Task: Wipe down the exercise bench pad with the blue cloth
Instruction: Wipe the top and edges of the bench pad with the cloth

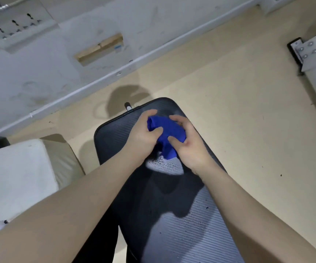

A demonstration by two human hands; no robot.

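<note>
The black ribbed bench pad (113, 137) runs from the bottom of the view up to its rounded far end at the centre. Water droplets speckle its surface below my hands and lower right. The blue cloth (165, 130) is bunched up above the far part of the pad. My left hand (144, 133) grips its left side, thumb pressed into the fabric. My right hand (188, 143) holds its right side, fingers curled over the top. A tail of cloth hangs down between my palms. Both forearms cover much of the pad.
A white cushioned block (20, 175) sits on the floor to the left of the bench. A grey metal frame with a bolted plate (309, 52) stands at the upper right. The wall and white skirting (96, 80) run diagonally behind; beige floor surrounds the bench.
</note>
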